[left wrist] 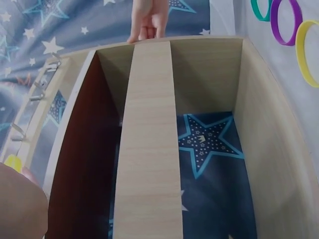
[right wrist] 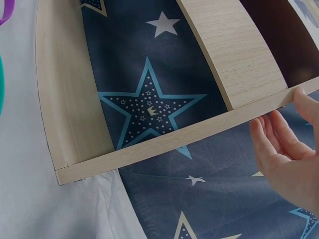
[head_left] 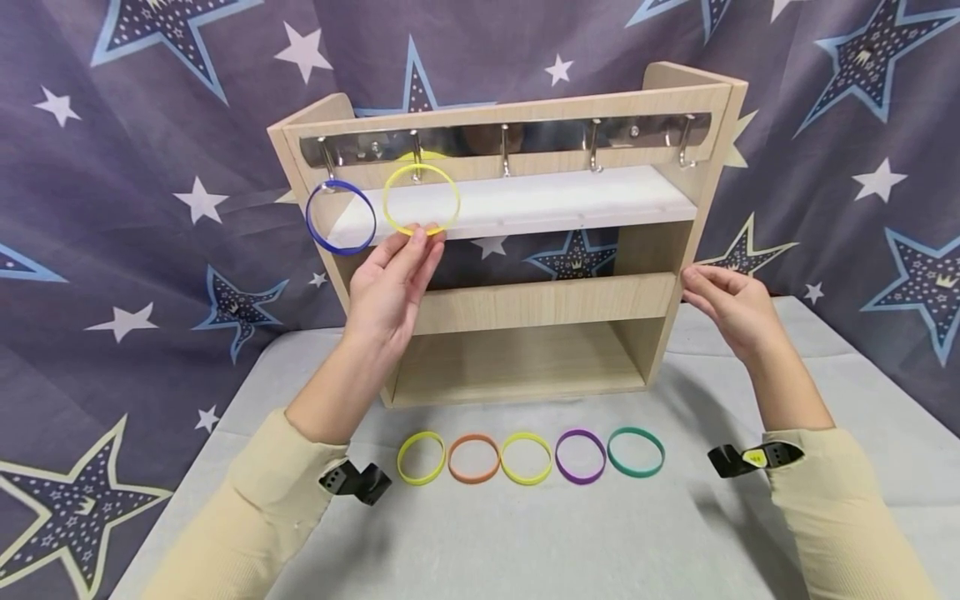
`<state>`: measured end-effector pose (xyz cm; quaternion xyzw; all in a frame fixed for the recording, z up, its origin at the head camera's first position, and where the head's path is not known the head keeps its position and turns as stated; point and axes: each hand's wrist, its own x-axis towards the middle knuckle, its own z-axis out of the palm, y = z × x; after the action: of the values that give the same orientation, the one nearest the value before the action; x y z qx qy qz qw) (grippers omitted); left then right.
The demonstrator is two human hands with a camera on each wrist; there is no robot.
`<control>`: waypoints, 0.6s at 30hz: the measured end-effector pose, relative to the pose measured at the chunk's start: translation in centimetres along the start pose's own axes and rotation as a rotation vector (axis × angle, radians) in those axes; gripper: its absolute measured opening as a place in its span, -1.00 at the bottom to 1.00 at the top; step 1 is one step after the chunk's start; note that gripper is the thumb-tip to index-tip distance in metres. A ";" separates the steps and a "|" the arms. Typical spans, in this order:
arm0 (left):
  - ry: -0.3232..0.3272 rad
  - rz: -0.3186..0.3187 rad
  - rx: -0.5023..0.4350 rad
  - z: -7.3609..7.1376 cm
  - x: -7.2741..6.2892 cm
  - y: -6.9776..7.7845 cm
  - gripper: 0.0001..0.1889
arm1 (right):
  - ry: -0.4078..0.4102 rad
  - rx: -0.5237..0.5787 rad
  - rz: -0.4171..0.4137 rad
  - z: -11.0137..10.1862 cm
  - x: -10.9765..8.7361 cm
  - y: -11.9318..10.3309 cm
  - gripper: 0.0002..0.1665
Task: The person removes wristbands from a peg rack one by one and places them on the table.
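My left hand (head_left: 390,287) pinches a thin yellow wristband (head_left: 459,200) by its lower edge. The band stands upright at the second hook (head_left: 416,158) from the left; whether the hook passes through it I cannot tell. A blue wristband (head_left: 348,252) hangs from the leftmost hook (head_left: 326,158). In the left wrist view only part of the left hand (left wrist: 20,204) shows. My right hand (head_left: 731,304) holds the right side panel of the wooden rack (head_left: 547,304). In the right wrist view its thumb (right wrist: 300,94) lies on the panel's front edge, with the fingers against the outer side.
On the grey cloth (head_left: 525,550) before the rack lie a yellow wristband (head_left: 422,482), an orange one (head_left: 474,481), another yellow one (head_left: 527,482), a purple one (head_left: 580,481) and a green one (head_left: 636,475). Further hooks line the metal strip (head_left: 551,137). A star-patterned curtain (head_left: 480,50) hangs behind.
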<state>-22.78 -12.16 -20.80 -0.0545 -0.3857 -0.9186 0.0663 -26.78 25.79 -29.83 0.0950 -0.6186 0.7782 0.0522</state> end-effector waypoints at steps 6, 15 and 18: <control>-0.010 0.038 0.031 0.7 -0.5 0.3 -0.92 | 0.002 -0.005 -0.001 0.0 0.1 0.0 -0.90; -0.047 0.067 0.050 1.2 -1.2 0.8 -0.89 | -0.004 0.004 0.005 -0.1 0.1 0.0 -0.86; -0.061 0.072 0.052 1.2 -1.4 1.1 -0.89 | -0.005 0.009 0.001 -0.1 0.1 0.1 -0.85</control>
<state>-21.13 -11.93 -19.44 -0.0946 -0.4092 -0.9031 0.0890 -26.85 25.83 -29.88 0.0969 -0.6151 0.7809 0.0499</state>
